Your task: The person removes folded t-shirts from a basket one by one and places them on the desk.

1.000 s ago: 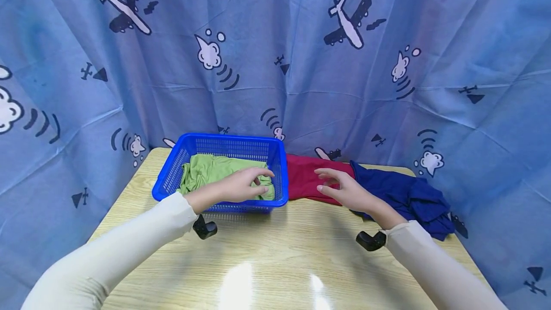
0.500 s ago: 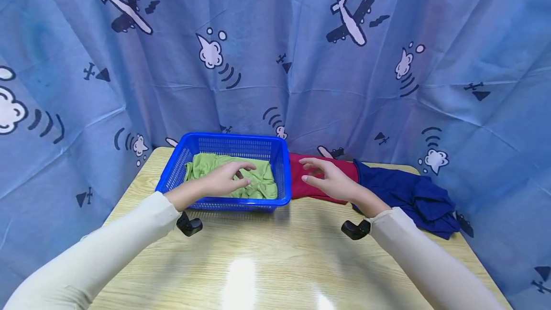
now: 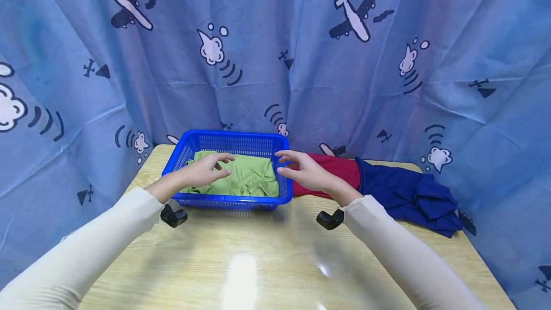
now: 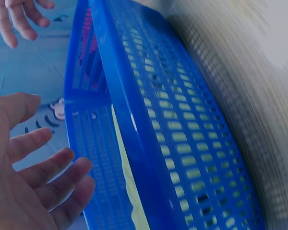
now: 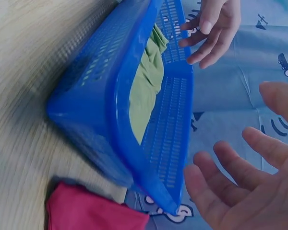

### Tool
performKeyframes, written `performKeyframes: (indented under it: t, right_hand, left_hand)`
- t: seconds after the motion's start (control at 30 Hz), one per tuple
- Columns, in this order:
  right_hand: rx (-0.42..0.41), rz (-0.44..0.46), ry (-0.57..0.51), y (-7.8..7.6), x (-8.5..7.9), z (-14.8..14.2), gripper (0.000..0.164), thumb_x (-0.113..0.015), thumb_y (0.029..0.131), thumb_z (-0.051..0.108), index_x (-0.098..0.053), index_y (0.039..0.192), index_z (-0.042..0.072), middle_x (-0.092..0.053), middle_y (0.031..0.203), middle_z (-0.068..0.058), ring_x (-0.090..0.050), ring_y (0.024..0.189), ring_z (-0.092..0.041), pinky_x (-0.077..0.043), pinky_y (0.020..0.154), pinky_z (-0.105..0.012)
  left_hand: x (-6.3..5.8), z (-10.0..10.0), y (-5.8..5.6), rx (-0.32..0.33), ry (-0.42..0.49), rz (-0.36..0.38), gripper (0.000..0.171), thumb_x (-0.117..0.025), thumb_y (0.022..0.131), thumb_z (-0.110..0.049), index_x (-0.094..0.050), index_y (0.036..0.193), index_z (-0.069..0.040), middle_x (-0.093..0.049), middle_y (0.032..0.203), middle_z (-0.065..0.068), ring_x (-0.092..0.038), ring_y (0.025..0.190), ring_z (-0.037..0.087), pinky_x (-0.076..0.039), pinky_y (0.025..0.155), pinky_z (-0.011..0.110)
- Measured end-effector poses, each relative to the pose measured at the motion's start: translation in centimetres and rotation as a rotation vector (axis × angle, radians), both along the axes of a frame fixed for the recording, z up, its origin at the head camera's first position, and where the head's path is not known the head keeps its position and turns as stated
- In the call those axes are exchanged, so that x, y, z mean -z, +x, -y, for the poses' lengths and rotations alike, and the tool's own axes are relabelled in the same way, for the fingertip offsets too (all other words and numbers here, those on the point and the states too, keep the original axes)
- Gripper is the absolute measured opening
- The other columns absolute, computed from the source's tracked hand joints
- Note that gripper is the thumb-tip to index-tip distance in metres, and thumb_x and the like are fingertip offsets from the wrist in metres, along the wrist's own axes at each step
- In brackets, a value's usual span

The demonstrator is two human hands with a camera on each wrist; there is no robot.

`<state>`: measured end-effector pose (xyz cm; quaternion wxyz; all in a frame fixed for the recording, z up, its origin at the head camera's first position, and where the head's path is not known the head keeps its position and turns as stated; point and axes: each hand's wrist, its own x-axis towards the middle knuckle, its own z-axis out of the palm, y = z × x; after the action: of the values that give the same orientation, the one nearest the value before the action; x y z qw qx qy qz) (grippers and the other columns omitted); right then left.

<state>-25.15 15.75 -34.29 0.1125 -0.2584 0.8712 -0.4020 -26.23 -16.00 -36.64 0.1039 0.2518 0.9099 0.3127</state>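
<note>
A blue plastic basket (image 3: 232,199) with slotted walls stands at the back left of the table, a crumpled light green cloth (image 3: 247,173) lying inside it. Over the basket's left part hovers my left hand (image 3: 206,170), fingers relaxed and nothing in them. My right hand (image 3: 307,171) is above the basket's right rim, likewise holding nothing, its fingers loosely bent toward the left hand. In the right wrist view the spread right-hand fingers (image 5: 230,172) are apart from the basket wall. The left wrist view shows the left palm (image 4: 19,191) beside the rim.
To the basket's right lies a red cloth (image 3: 340,169), partly behind my right hand. A dark blue cloth (image 3: 404,195), bunched at its right end, adjoins it. The wooden table (image 3: 284,252) ends at a blue curtain (image 3: 258,51) with airplane prints.
Both hands have moved left: the left hand from the basket's right part to its left part, the right hand from over the red cloth to the basket's right rim. The cloths stay put.
</note>
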Motion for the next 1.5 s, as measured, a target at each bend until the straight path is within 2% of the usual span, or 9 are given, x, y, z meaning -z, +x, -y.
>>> performKeyframes:
  t: [0.2, 0.4, 0.53, 0.67, 0.8, 1.0, 1.13, 1.3, 1.5]
  right_hand:
    - [-0.022, 0.011, 0.004, -0.9, 0.5, 1.3, 0.051, -0.058, 0.102, 0.020, -0.047, 0.149, 0.005, -0.056, 0.143, -0.023, -0.061, 0.126, -0.040, -0.052, 0.105, -0.052]
    - [-0.001, 0.094, -0.005, -1.9, 1.6, 2.8, 0.051, -0.056, 0.103, 0.023, -0.045, 0.151, 0.007, -0.055, 0.144, -0.022, -0.062, 0.125, -0.037, -0.053, 0.105, -0.050]
    - [0.009, 0.156, 0.006, -2.2, 1.9, 3.6, 0.053, -0.056, 0.103, 0.025, -0.044, 0.152, 0.009, -0.052, 0.147, -0.021, -0.057, 0.132, -0.036, -0.052, 0.105, -0.049]
    - [0.021, 0.246, 0.018, -2.4, 2.1, 4.4, 0.055, -0.056, 0.103, 0.029, -0.041, 0.154, 0.014, -0.045, 0.154, -0.021, -0.046, 0.142, -0.036, -0.046, 0.112, -0.053]
    - [0.063, 0.356, 0.009, -2.6, 2.2, 5.1, 0.059, -0.056, 0.103, 0.033, -0.037, 0.157, 0.017, -0.031, 0.164, -0.019, -0.033, 0.150, -0.037, -0.034, 0.120, -0.057]
    - [0.201, 0.510, -0.097, -3.1, 2.7, 6.1, 0.063, -0.056, 0.102, 0.031, -0.031, 0.158, 0.013, -0.015, 0.170, -0.012, -0.017, 0.157, -0.034, -0.018, 0.127, -0.056]
    - [0.278, 0.564, -0.129, -3.4, 3.1, 7.0, 0.069, -0.056, 0.101, 0.031, -0.026, 0.159, 0.009, -0.016, 0.169, -0.013, -0.015, 0.157, -0.035, -0.016, 0.127, -0.056]
    - [0.335, 0.598, -0.124, -3.5, 3.7, 7.8, 0.080, -0.058, 0.100, 0.033, -0.015, 0.162, 0.009, -0.010, 0.170, -0.015, -0.010, 0.158, -0.036, -0.012, 0.127, -0.060]
    - [0.364, 0.647, -0.149, -3.8, 4.9, 8.0, 0.085, -0.058, 0.100, 0.028, -0.005, 0.164, 0.017, 0.003, 0.172, -0.012, 0.000, 0.159, -0.034, -0.006, 0.125, -0.065]
  left_hand:
    - [-0.1, 1.4, -0.6, -0.011, -0.020, 0.019, 0.049, -0.053, 0.104, -0.022, -0.047, 0.147, 0.001, -0.050, 0.148, 0.028, -0.058, 0.126, 0.044, -0.052, 0.099, 0.053]
    - [-0.4, 2.8, -1.0, -0.032, -0.029, 0.087, 0.049, -0.050, 0.106, -0.022, -0.044, 0.148, 0.003, -0.043, 0.150, 0.033, -0.044, 0.137, 0.053, -0.044, 0.108, 0.060]
    - [-0.6, 3.3, -1.0, -0.051, -0.083, 0.135, 0.053, -0.049, 0.107, -0.026, -0.039, 0.152, 0.002, -0.036, 0.156, 0.033, -0.036, 0.143, 0.053, -0.038, 0.113, 0.063]
    - [-0.7, 3.8, -1.1, -0.065, -0.155, 0.185, 0.060, -0.048, 0.106, -0.029, -0.033, 0.155, 0.002, -0.026, 0.161, 0.032, -0.023, 0.149, 0.052, -0.028, 0.119, 0.065]
    - [-0.4, 4.4, -1.5, -0.084, -0.204, 0.250, 0.064, -0.047, 0.106, -0.032, -0.028, 0.157, 0.002, -0.018, 0.164, 0.033, -0.014, 0.152, 0.052, -0.021, 0.122, 0.065]
    - [0.6, 4.9, -2.4, -0.085, -0.218, 0.318, 0.062, -0.047, 0.107, -0.030, -0.027, 0.160, -0.004, -0.015, 0.165, 0.032, -0.010, 0.152, 0.053, -0.022, 0.121, 0.065]
    - [0.9, 5.0, -2.5, -0.075, -0.232, 0.340, 0.061, -0.047, 0.107, -0.029, -0.027, 0.160, -0.005, -0.016, 0.164, 0.032, -0.011, 0.152, 0.054, -0.022, 0.121, 0.066]
    - [1.0, 5.2, -2.5, -0.100, -0.243, 0.351, 0.061, -0.046, 0.107, -0.029, -0.027, 0.159, -0.004, -0.015, 0.164, 0.033, -0.009, 0.151, 0.054, -0.020, 0.122, 0.065]
    - [1.2, 5.4, -2.6, -0.080, -0.280, 0.431, 0.064, -0.046, 0.107, -0.032, -0.023, 0.161, -0.007, 0.003, 0.164, 0.036, 0.008, 0.151, 0.055, -0.006, 0.122, 0.068]
